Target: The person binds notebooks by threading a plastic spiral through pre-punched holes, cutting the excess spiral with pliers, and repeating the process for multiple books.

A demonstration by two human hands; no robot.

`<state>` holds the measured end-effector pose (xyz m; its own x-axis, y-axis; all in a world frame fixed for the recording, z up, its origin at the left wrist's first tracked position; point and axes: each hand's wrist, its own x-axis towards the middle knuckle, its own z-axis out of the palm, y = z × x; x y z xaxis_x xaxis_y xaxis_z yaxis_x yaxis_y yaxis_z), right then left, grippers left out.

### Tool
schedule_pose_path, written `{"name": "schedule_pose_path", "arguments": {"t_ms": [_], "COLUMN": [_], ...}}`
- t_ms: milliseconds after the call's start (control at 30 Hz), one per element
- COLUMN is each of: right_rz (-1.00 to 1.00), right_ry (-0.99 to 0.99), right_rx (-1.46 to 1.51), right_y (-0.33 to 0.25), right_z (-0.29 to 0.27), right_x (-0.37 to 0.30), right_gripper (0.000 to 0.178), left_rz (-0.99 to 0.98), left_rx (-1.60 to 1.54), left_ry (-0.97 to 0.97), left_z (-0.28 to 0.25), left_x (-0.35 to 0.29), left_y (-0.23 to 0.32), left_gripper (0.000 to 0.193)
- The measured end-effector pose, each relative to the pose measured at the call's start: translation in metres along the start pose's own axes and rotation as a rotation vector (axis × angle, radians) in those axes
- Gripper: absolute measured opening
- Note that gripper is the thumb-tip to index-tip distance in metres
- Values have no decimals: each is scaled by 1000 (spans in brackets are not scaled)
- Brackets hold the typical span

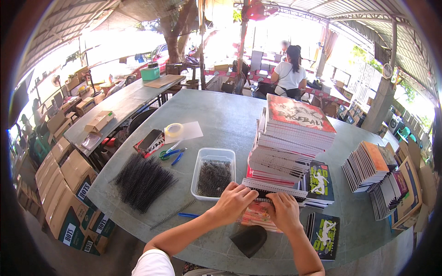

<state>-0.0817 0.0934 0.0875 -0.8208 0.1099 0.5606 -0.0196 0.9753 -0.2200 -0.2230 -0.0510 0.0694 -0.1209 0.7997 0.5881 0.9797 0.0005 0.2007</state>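
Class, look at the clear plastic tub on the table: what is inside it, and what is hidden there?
Inside the clear plastic tub lies a tangled heap of small dark wiry pieces. They cover its bottom, so anything beneath them cannot be seen.

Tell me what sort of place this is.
Probably a small open-sided workshop where notebooks are bound: a tall stack of notebooks and a pile of black coils sit on the worktable, under a metal roof.
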Motion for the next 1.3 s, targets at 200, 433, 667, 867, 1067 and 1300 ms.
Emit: {"name": "schedule_pose_path", "arguments": {"t_ms": [200, 433, 667, 867, 1067, 1300], "right_rz": [-142, -95, -44, -65, -23, 4], "right_ry": [74, 62, -63, 13, 26, 69], "right_rx": [-7, 8, -115, 68, 167, 155], "right_y": [11, 5, 4, 9, 11, 10], "right_z": [5, 5, 8, 6, 4, 5], "right_x": [-3, 6, 1, 6, 2, 0], "right_gripper": [38, 35, 31, 28, 27, 22], "left_rz": [-13, 25, 26, -46, 12, 40], "left_rx": [51, -43, -58, 28, -14, -22], "left_ry": [91, 54, 24, -14, 46, 100], "left_z": [-2, -4, -3, -6, -3, -1], "left_x": [8, 2, 3, 2, 4, 6], "left_y": [6, -1, -2, -2, 0, 2], "left_gripper": [29, 36, 32, 31, 30, 30]}}
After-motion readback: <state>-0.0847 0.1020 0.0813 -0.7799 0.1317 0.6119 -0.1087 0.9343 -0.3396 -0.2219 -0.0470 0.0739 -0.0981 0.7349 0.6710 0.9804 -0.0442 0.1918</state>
